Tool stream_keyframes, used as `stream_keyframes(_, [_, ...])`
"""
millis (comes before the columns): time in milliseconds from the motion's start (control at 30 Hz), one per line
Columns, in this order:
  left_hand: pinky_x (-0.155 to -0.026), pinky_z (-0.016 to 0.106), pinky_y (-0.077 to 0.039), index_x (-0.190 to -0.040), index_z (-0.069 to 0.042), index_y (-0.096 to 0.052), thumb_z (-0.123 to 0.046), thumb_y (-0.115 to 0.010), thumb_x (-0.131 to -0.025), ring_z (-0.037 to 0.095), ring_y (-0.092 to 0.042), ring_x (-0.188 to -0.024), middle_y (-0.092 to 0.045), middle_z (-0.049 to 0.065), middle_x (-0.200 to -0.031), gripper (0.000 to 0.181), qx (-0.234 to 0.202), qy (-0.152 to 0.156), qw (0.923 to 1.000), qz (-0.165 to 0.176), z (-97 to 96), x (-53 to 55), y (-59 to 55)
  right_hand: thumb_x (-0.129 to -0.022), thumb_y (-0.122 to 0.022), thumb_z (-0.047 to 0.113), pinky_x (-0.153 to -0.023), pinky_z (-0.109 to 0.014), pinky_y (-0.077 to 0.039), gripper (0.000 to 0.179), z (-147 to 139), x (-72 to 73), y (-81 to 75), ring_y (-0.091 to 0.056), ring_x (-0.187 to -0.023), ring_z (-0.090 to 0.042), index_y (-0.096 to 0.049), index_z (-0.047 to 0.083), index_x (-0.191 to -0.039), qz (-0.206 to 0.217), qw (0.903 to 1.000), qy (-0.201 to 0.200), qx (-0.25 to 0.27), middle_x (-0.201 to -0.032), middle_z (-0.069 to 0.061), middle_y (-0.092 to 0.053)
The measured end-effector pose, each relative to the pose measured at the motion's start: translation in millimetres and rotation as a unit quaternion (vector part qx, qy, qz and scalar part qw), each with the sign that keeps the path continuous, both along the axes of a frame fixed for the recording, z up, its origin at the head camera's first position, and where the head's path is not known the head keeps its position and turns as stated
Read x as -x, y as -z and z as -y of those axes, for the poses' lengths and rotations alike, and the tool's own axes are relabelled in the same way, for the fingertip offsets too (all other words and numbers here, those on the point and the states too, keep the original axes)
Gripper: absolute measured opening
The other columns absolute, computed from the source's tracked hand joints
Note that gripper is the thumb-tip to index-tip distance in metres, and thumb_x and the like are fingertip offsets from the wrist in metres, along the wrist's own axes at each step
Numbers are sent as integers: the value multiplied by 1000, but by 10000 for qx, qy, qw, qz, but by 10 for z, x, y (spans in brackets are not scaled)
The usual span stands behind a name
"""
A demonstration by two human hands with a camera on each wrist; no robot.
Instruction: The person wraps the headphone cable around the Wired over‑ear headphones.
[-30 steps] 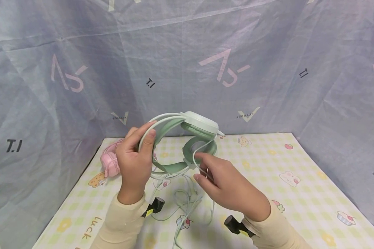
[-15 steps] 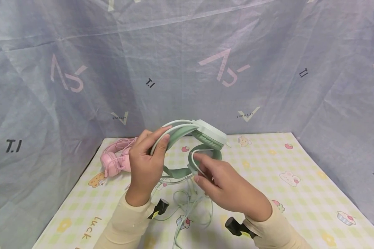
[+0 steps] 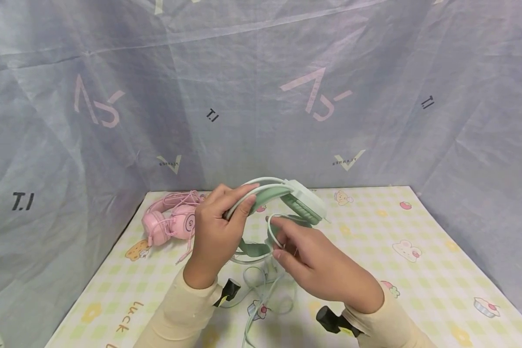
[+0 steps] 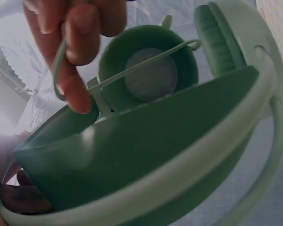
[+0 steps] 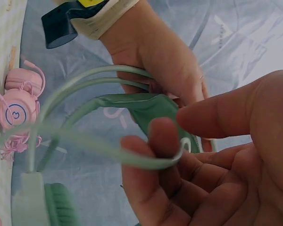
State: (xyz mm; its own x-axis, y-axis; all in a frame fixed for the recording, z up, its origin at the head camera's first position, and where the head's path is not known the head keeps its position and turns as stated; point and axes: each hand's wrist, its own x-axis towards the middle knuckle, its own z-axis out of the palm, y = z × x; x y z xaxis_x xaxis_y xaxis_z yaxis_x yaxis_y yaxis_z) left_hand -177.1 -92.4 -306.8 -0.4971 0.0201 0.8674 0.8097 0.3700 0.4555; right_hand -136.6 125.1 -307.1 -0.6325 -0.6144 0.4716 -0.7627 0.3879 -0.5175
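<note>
Pale green headphones (image 3: 305, 202) are held up over the table, tilted, with ribbed green ear cushions (image 4: 220, 44). My left hand (image 3: 219, 229) grips them by the headband, thumb on the near side. At the lower ear cup, my right hand (image 3: 319, 258) holds the thin green cable (image 5: 146, 161) with curled fingers. The cable stretches across the cup's inner face in the left wrist view, and a bend of it lies over the fingers. Part of the lower cup is hidden behind the right hand in the head view.
Pink headphones (image 3: 157, 226) with a bundled pink cord lie at the table's back left. Loose loops of green cable (image 3: 261, 278) lie below the hands and run toward the front edge. Grey printed cloth (image 3: 252, 96) encloses the checkered table (image 3: 356, 299) behind and at both sides.
My left hand and the green headphones have moved right and lower, tilting as they go. More of the pink headphones shows now. The right hand has stayed nearly in place, still holding the cable.
</note>
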Motion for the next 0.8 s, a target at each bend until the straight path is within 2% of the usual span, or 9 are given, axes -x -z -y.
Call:
stream_keyframes(133, [-53,21,-30,-118,-20,-80,-17,-75,-97,5,-37,-60,-57,-5,-80,22,329,56,9994,-6,-24,8,9,-103,-63,12,-62,-21,-48,40,-44,-2,-26,-46,-58,1,-50,16,-141,127,9998,-43,140,-80,11,-51])
stream_keyframes(300, [-54,21,-32,-120,-21,-79,-20,-75,-97,5,-37,-61,-59,-8,-81,23,688,295,9972,90,-14,23,20,-104,-64,18,-72,-22,-54,37,-143,2,-91,-51,-64,0,-57,17,-140,189,9990,128,396,-82,10,-57])
stream_keyframes(367, [-54,21,-33,-120,-22,-79,-21,-75,-97,6,-37,-61,-58,-9,-80,23,794,431,9957,197,-3,28,24,-105,-63,18,-73,-23,-55,31,-198,8,-122,-54,-68,-1,-61,18,-136,240,9980,259,534,-83,8,-61])
stream_keyframes(400, [-55,21,-34,-121,-22,-79,-21,-75,-98,6,-37,-62,-58,-10,-80,23,851,507,9947,272,3,29,25,-106,-62,18,-76,-24,-56,29,-225,9,-140,-58,-73,-2,-64,19,-134,321,9970,346,615,-90,8,-66])
stream_keyframes(433, [-55,22,-34,-120,-23,-79,-22,-74,-98,6,-37,-61,-58,-10,-80,23,902,582,9936,346,9,29,26,-106,-61,19,-70,-24,-54,26,-255,10,-157,-56,-69,-2,-66,20,-132,370,9961,457,651,-86,8,-66])
stream_keyframes(533, [-54,23,-35,-120,-22,-79,-22,-74,-98,6,-36,-60,-54,-9,-77,22,1078,846,9890,565,24,27,28,-108,-58,21,-70,-25,-54,21,-336,11,-198,-60,-70,-4,-72,22,-123,524,9929,770,743,-88,8,-70])
stream_keyframes(633, [-52,23,-35,-119,-21,-79,-21,-73,-99,6,-35,-57,-50,-8,-74,22,1244,1070,9838,716,37,20,27,-109,-57,22,-68,-26,-54,20,-396,18,-224,-58,-67,-7,-75,23,-116,434,9915,1029,673,-85,8,-70])
stream_keyframes(700, [-52,23,-36,-119,-20,-79,-21,-73,-99,6,-35,-57,-49,-8,-74,22,1332,1165,9813,760,42,16,24,-108,-58,22,-71,-26,-55,19,-421,30,-226,-62,-73,-8,-76,24,-113,325,9909,1132,645,-91,8,-73])
stream_keyframes(800, [-53,23,-36,-119,-20,-79,-21,-73,-99,6,-36,-57,-49,-9,-74,21,1416,1240,9790,785,50,19,19,-107,-59,24,-69,-26,-55,18,-452,46,-227,-63,-72,-8,-77,26,-111,210,9909,1175,626,-94,9,-74])
